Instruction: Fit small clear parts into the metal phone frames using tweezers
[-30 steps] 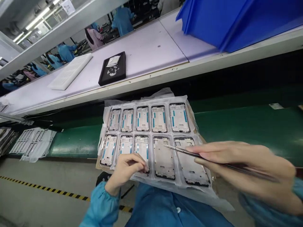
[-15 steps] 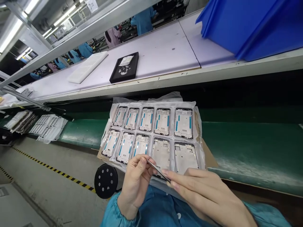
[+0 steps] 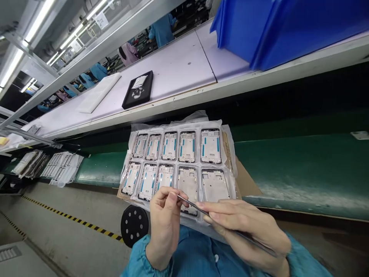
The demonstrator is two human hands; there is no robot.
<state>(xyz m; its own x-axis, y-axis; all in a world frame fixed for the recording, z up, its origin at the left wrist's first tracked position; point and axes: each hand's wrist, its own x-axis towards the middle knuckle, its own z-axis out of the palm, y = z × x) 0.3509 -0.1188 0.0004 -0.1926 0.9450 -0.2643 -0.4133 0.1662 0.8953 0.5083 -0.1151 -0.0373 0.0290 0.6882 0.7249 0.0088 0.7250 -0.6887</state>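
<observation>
My right hand [image 3: 249,227] grips slim dark metal tweezers [image 3: 255,243], which point left. At their tip my left hand [image 3: 165,225] is closed in a pinch of thumb and forefinger; whatever it holds there is too small to make out. Both hands are above the near edge of a translucent plastic tray [image 3: 230,166] holding two rows of phone middle frames [image 3: 211,145]. Most of the frames carry blue strips. Two at the near right, a plain grey frame [image 3: 187,181] and the plain frame beside it [image 3: 215,182], show no strips and are partly covered by my hands.
Cardboard [image 3: 245,182] lies under the tray on a green surface [image 3: 288,165]. Above it runs a white shelf [image 3: 178,65] with a black tray [image 3: 145,90] of small white pieces, a white slab [image 3: 99,94] and a blue bin [image 3: 282,34]. A black stool [image 3: 134,226] stands below left.
The view has shifted, so the shelf and bin appear further left. My right hand has turned, showing more of the tweezers' length; my left hand keeps its pinch at their tip.
</observation>
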